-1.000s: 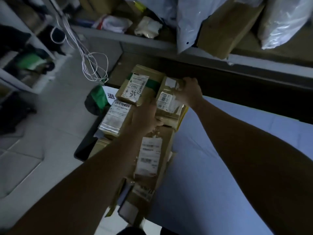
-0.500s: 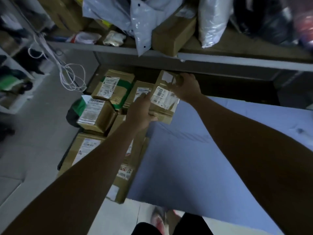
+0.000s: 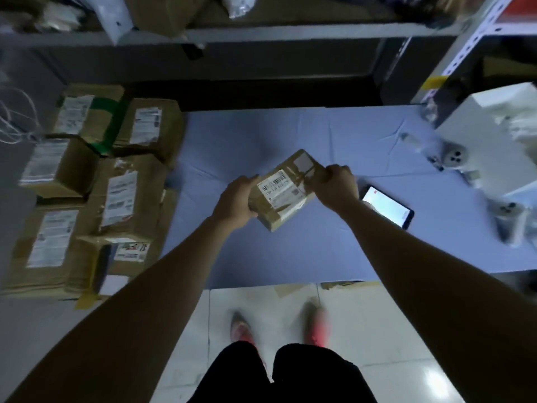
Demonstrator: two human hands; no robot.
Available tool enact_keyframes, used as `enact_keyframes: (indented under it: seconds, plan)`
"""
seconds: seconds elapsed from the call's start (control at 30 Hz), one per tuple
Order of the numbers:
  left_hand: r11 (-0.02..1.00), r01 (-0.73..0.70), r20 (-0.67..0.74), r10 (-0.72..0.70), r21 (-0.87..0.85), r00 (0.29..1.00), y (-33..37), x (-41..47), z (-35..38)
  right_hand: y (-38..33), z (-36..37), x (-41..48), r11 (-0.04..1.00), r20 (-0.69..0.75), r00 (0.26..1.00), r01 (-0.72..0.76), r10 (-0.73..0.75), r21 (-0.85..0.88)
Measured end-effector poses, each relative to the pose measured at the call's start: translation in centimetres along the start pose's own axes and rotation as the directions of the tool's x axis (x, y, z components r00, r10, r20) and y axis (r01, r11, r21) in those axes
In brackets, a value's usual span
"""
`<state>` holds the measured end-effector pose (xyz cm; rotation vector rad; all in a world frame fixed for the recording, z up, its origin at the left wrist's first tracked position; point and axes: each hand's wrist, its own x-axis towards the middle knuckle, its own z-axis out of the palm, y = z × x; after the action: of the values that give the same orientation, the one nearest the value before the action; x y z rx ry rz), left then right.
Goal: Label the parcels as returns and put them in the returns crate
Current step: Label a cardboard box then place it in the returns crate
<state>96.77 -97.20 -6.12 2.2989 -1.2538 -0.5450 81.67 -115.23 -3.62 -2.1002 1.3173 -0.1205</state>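
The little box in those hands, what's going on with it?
A person is holding a small parcel with both hands over the blue table. The left hand grips one end and the right hand grips the other, with the barcode label facing up. More parcels are stacked to the left, and a lit phone lies on the table.

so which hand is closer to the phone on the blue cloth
Right. The right hand grips one end of the parcel, just beside the phone; the left hand holds the opposite end, with the parcel between it and the phone.
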Motion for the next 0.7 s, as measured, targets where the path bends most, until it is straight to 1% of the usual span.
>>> enact_keyframes:
  seconds: [0.07, 0.17, 0.27, 0.37, 0.47, 0.53, 0.57, 0.63, 0.7]
  plan:
    - [1.0, 0.01, 0.013, -0.01, 0.005, 1.0, 0.8, 0.4, 2.8, 3.0, -0.1, -0.4, 0.999, 0.012, 0.999, -0.031, 0.031, -0.015]
    - [0.999, 0.026, 0.082, -0.024, -0.023, 0.996, 2.2, 1.2, 6.4, 7.5, -0.1, -0.1, 0.993, -0.041, 0.992, -0.115, 0.115, 0.016]
    - [0.998, 0.046, 0.098, -0.043, -0.032, 0.994, 3.7, 2.3, 8.7, 10.7, -0.3, -0.3, 0.992, -0.03, 0.992, -0.125, 0.125, 0.027]
    - [0.994, 0.088, 0.059, -0.084, -0.063, 0.995, 4.1, 3.1, 9.7, 12.5, -0.2, -0.4, 0.988, -0.034, 0.99, -0.136, 0.139, 0.073]
    - [0.977, 0.193, -0.022, -0.196, -0.095, 0.98, 5.0, 3.0, 9.8, 13.4, 0.2, -0.5, 0.994, 0.033, 0.996, -0.079, 0.077, 0.08]
    - [0.962, 0.258, -0.038, -0.262, -0.089, 0.964, 5.8, 2.6, 9.7, 13.5, -0.1, -0.6, 0.996, 0.052, 0.998, -0.05, 0.047, 0.069]
    - [0.96, 0.271, -0.046, -0.275, -0.074, 0.96, 6.1, 2.4, 9.6, 13.4, -0.4, -0.5, 0.998, 0.058, 0.998, -0.039, 0.036, 0.044]
    - [0.966, 0.257, -0.056, -0.257, -0.001, 0.965, 6.4, 2.0, 9.5, 13.0, -1.7, 0.1, 0.998, 0.043, 0.999, -0.024, 0.027, -0.057]
    - [0.969, 0.217, -0.042, -0.213, 0.115, 0.976, 6.5, 1.9, 9.5, 12.9, -2.9, 1.6, 0.992, -0.022, 1.0, -0.004, 0.002, -0.123]
